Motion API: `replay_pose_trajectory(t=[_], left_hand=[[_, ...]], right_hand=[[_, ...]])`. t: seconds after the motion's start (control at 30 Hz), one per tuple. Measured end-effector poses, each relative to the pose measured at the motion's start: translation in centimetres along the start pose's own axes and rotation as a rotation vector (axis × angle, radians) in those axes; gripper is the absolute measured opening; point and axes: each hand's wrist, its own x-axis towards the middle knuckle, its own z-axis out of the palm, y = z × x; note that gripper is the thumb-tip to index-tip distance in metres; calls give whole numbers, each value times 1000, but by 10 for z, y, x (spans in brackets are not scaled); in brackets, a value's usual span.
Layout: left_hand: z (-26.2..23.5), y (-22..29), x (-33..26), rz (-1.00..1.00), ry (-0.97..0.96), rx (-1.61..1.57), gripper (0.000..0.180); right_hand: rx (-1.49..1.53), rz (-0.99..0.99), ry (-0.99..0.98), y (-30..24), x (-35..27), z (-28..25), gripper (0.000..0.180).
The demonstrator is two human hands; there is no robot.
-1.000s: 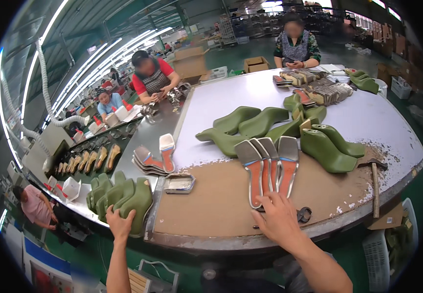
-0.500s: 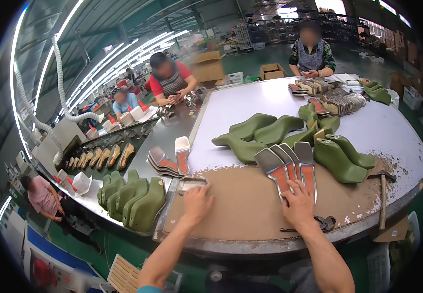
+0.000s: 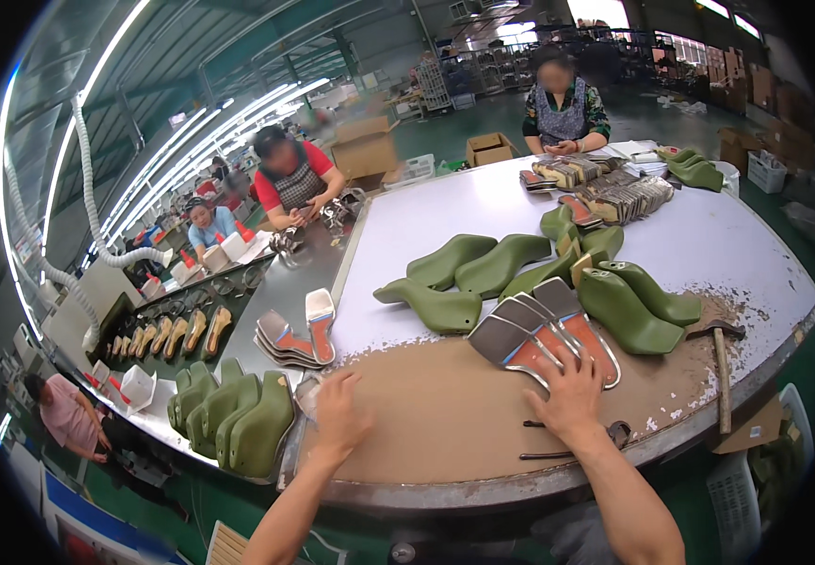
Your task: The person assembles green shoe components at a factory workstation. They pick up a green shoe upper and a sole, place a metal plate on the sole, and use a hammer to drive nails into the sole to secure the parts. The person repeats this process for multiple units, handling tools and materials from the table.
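My right hand lies with spread fingers on the near ends of several fanned insoles. These have dark grey front parts, orange-brown rear parts and pale edges. At the board's left edge, my left hand, a little blurred, has its fingers apart beside a small pale, shallow dish, partly hidden by the hand. Just beyond it, a stack of similar insoles sits on the metal side table. Green shoe lasts lie behind the fan, some with their soles turned away.
A hammer and dark-handled pincers rest near the right front edge. More green lasts stand at the left. Bundled insoles lie at the far right. Co-workers sit across the table and along the left bench.
The insoles under my right hand have swung round and spread wider, tilting to the left. My left hand has moved left and nearer, and the dish now lies on its left side. The whole view has shifted.
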Motion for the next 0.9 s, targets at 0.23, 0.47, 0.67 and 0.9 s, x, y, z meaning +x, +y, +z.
replay_pose_trajectory(t=[0.23,0.47,0.67,0.9], left_hand=[[102,69,120,31,-174,-42,64],[132,91,180,-185,-351,-76,63],[136,94,137,-3,-90,-241,41],[90,104,50,152,-103,-419,34]], right_hand=[[-29,73,27,45,-1,2,49],[-13,50,62,51,-3,12,46],[-17,68,88,45,0,9,49],[-59,52,126,58,2,19,45]])
